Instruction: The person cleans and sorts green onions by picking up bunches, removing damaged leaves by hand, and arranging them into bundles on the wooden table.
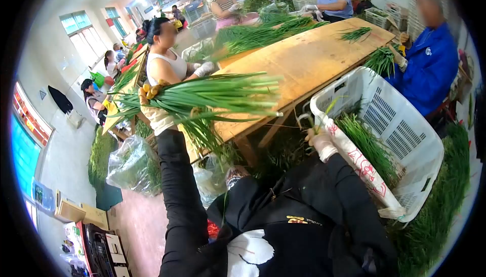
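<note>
My left hand (156, 107), in a pale glove with yellow fingertips, is raised and wrapped round a big bunch of long green stalks (217, 92). The bunch lies sideways above the near edge of the wooden table (298, 67), its ends pointing right, with some leaves hanging down. My right hand (320, 141), also gloved, is lower, beside the left rim of a white plastic basket (374, 125). Its fingers are bent round a few thin, pale stalks. More green stalks (367, 143) lie inside the basket, where a white roll with red markings (362, 168) runs along its near side.
A person in blue (430, 69) sits beyond the basket, holding greens. Across the table, a person in a white top (167, 59) works near piled greens (263, 34). Clear plastic bags (134, 165) stand at the lower left. More greens (440, 201) cover the floor at right.
</note>
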Tool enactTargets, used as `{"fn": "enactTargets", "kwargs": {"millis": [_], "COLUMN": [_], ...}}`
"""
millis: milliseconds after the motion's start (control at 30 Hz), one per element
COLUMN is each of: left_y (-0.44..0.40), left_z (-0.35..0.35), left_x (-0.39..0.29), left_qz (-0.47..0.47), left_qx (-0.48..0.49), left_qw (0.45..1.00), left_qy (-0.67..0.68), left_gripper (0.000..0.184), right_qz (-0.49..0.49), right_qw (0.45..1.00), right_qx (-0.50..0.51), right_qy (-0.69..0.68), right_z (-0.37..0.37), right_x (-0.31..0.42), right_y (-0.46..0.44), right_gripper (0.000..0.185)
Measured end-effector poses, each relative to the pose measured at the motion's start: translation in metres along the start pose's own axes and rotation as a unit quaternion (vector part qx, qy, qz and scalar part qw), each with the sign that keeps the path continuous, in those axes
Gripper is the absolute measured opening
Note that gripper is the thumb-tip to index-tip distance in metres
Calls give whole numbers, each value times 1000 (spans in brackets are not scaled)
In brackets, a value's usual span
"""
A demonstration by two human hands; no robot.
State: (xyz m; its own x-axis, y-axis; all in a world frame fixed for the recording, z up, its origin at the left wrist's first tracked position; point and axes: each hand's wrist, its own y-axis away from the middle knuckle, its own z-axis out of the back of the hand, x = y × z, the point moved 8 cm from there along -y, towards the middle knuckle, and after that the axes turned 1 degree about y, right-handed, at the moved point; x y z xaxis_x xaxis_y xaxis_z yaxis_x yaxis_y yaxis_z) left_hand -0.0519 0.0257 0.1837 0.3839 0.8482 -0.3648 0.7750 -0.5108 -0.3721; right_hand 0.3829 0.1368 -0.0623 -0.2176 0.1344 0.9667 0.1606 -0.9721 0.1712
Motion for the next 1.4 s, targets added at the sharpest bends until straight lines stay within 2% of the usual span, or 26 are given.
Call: {"fn": "enactTargets", "kwargs": {"millis": [33,100,133,167,233,267,300,333,367,400,433,467,500,600,767,833,900,933,1000,1033,1100,1167,1267,1333,1367,1400], "left_y": [-7,-19,5,5,3,4,7,20,27,31,37,46,46,44,53,64,60,59,54,50,43,39,30,42,29,24], "left_z": [-5,4,-19,-14,-27,-25,-23,-33,-48,-46,-45,-52,-43,-23,-11,-4,8,12,29,39,52,59,81,61,85,83], "left_x": [1,-13,-22,-26,-25,-25,-26,-28,-18,-15,-11,-3,-4,-10,16,21,25,26,20,13,-2,-20,-46,-58,-61,-66], "left_qz": [66,34,17,-2,34,19,4,-23,60,60,60,97,72,14,122,121,146,161,147,131,117,94,54,43,69,51], "left_qx": [142,135,130,64,182,166,151,128,253,232,211,249,193,106,142,125,161,167,111,78,56,60,57,88,48,95], "left_qw": [986,989,991,998,976,982,987,991,956,962,967,947,967,989,971,975,968,963,974,979,983,981,983,981,977,973], "left_qy": [57,46,33,20,116,84,52,5,139,134,129,179,149,104,146,140,123,137,135,135,130,159,166,165,196,203], "left_gripper": [27,27,28,28,26,25,24,23,25,26,26,26,26,26,25,24,22,22,22,23,25,26,23,23,23,23], "right_qz": [-18,-63,-87,-89,126,101,200,176,213,252,224,191,132,140,166,172,136,131,127,97,203,195,130,79,83,97], "right_qw": [997,990,985,985,948,938,898,821,808,789,829,863,881,862,900,909,855,857,790,792,737,700,844,964,993,983], "right_qx": [-31,-32,47,120,272,329,358,481,453,425,358,290,240,262,244,248,310,309,339,349,358,393,213,130,58,34], "right_qy": [-69,119,139,83,102,-45,-157,-252,-310,-365,-367,-367,-386,-411,-321,-289,-393,-392,-495,-492,-537,-564,-474,-220,-56,152], "right_z": [11,30,18,-1,-45,-53,-61,-80,-75,-69,-75,-81,-88,-94,-90,-85,-87,-86,-79,-65,-36,-3,45,63,78,67], "right_x": [-13,-2,-28,-30,7,54,95,117,141,164,169,172,155,154,137,128,122,115,106,94,99,82,23,-29,-79,-62], "right_y": [-8,8,-6,0,4,34,49,50,63,77,73,71,60,72,65,58,64,64,67,65,68,66,50,25,0,8], "right_gripper": [10,13,16,20,43,53,53,50,53,57,47,37,30,27,29,19,15,15,13,10,12,12,14,11,13,18]}}
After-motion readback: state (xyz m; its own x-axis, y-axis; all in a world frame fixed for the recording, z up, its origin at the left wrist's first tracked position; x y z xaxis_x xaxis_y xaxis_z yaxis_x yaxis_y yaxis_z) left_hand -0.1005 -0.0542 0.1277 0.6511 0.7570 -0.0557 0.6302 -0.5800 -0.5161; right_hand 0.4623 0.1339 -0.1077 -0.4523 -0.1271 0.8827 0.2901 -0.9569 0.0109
